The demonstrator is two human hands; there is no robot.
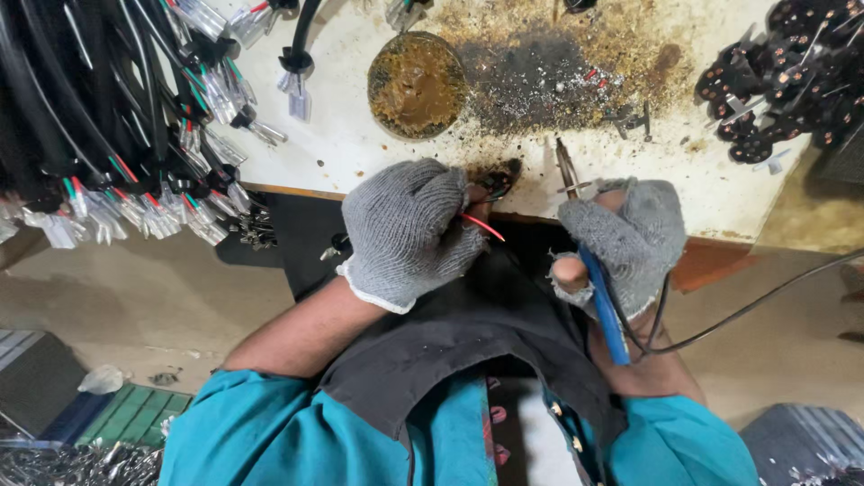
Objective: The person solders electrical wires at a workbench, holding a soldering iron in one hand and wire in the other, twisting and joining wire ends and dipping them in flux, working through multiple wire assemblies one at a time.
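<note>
Upper left: bundle of black cables (pixel 108 117) w/ clear connectors. Center: gloved left hand (pixel 409 232) pinching a red wire (pixel 482 226) & small black part (pixel 499 180) at bench edge. Right of center: gloved right hand (pixel 623 243) fisted round blue-handled soldering iron (pixel 601 301), tip near the part.

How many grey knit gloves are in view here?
2. One grey knit glove is on the left hand, pinching a thin red wire at the table edge; the other is on the right hand, gripping a blue-handled soldering iron. None looks hidden.
</note>
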